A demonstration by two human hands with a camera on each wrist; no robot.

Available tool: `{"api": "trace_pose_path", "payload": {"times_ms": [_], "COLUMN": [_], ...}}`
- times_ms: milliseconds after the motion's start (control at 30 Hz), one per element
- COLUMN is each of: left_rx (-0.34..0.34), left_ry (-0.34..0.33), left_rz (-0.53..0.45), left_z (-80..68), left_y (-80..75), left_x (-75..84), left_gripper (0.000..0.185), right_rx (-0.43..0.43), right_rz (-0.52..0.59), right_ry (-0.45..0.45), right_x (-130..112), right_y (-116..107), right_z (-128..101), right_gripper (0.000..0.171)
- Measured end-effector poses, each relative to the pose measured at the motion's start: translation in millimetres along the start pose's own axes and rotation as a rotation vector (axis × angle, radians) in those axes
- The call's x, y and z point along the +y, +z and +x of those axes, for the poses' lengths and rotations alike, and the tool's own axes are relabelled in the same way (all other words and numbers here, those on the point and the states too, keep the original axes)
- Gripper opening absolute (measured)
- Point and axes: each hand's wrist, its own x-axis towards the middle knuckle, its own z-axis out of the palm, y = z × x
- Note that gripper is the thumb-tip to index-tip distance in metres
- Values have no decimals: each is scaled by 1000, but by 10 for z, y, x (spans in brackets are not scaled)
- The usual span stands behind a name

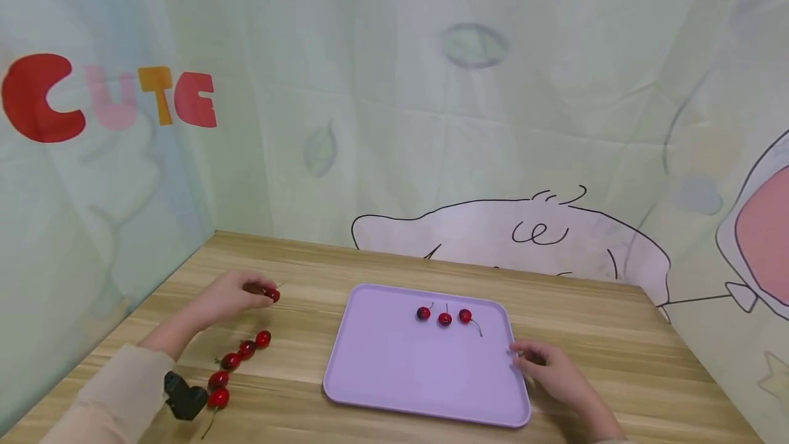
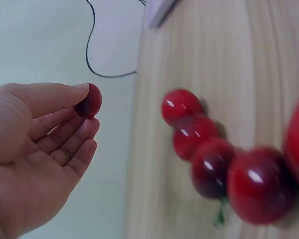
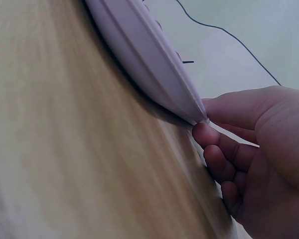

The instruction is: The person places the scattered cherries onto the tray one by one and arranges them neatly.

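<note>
At the left of the wooden table, a single cherry is pinched between the thumb and fingertips of the left hand, just above the tabletop, as the left wrist view confirms. At about six o'clock from that hand, a curved row of five loose cherries is laid out on the wood, touching or nearly touching one another, with a small black object seen at the near end of the row beside the sleeve. Toward three o'clock from the row, a lilac tray is set flat in the middle of the table, and three cherries are lined up near its far edge, at roughly twelve o'clock on the tray. The work is judged to be under halfway done: three cherries are placed, one is in hand, and five are left on the table. At the tray's right rim, about three o'clock, the right hand is rested, and the rim is gripped by its thumb above and curled fingers below. Most of the tray's surface is left bare, so ample room is offered in front of the placed three. The raised rim must be cleared on entry, and the wall is close behind the far edge.
</note>
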Motion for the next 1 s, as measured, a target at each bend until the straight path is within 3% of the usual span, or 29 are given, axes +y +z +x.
{"api": "trace_pose_path", "payload": {"times_ms": [400,1000], "left_rx": [-49,-59], "left_ry": [36,113], "left_rz": [-51,-118], "left_z": [163,423], "left_y": [38,196], "left_x": [379,751], "left_gripper": [34,32], "right_rx": [-1,-2], "right_rz": [-18,-8], "right_ry": [13,6], "right_x": [-30,-11], "right_y": [1,-1], "right_z": [-5,-1], "right_gripper": [30,30]}}
